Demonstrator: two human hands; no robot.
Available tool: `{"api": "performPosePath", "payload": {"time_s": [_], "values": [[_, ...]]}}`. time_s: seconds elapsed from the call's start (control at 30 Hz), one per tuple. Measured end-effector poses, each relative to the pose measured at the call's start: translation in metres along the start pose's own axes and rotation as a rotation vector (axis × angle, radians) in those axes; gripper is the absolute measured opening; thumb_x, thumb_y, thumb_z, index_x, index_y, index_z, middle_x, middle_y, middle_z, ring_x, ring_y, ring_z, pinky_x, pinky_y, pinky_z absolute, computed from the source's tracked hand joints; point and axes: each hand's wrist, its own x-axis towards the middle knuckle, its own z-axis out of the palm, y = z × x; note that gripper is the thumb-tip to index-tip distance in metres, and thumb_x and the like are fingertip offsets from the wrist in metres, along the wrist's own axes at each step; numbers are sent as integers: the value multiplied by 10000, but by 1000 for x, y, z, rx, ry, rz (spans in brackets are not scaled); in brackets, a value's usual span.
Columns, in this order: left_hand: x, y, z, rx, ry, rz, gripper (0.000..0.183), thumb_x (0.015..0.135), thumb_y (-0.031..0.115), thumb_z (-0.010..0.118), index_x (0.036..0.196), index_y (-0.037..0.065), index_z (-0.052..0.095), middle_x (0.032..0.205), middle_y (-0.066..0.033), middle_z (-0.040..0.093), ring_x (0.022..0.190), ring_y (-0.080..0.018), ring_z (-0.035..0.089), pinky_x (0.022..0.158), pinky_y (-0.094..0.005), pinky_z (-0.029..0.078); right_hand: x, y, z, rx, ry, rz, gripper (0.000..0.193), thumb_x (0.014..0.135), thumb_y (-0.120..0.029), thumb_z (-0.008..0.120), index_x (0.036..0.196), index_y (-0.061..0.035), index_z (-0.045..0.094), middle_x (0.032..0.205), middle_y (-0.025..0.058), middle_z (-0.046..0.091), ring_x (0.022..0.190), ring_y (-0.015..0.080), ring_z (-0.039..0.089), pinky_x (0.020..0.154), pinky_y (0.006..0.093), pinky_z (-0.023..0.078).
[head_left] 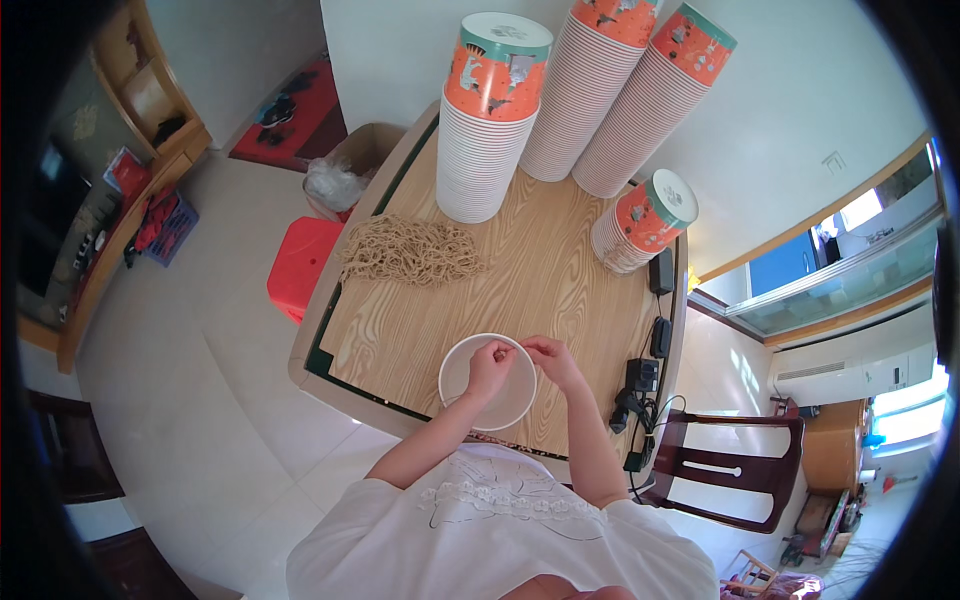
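One white bucket [514,392] is standing near the close edge of the desk [390,345], its round mouth facing up toward the camera and its long axis running roughly upright. The left hand [490,368] is curling its fingers inside the mouth; the right hand [552,362] is touching the rim with its fingertips. What either is pinching, I cannot tell. Farther off, black adapters [642,376] are lining the right edge, tan netting [415,251] is lying heaped at left, and a short bucket stack [643,225] and three tall stacks [487,130] are standing bases up.
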Motion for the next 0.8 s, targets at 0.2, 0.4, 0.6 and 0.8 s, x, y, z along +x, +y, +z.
{"api": "performPosePath", "payload": {"time_s": [0.2, 0.4, 0.6, 0.8], "values": [[-7, 19, -9, 89, -44, 1, 98, 729, 87, 628, 806, 32, 599, 671, -55, 566, 594, -137, 550, 546, -279, 438, 4, 2, 2, -13, 36, 12, 94, 848, -88, 520, 879, -9, 563, 774, 4, 574, 736, 74, 523, 671, 211, 438], [-9, 92, -35, 758, -61, 451, 135, 680, 82, 620, 811, 82, 592, 895, -117, 528, 722, -288, 581, 614, -417, 467, 2, 2, 2, -108, 166, -8, 78, 847, -70, 508, 878, 1, 520, 756, 31, 575, 708, 95, 543, 643, 216, 452], [16, 66, -40, 973, -337, 415, 92, 702, 137, 586, 762, 77, 622, 800, -116, 572, 719, -280, 598, 611, -402, 480, 0, -13, 17, -293, 251, 35, 83, 836, -68, 517, 874, 7, 520, 730, 65, 580, 692, 126, 581, 630, 243, 473], [12, 52, -37, 510, -532, 165, 185, 707, 254, 658, 784, 86, 662, 728, -101, 625, 676, -229, 600, 618, -327, 465, -11, -7, 18, -276, 291, 23, 77, 825, -66, 529, 859, 2, 537, 725, 70, 586, 670, 121, 574, 617, 247, 469]]}}
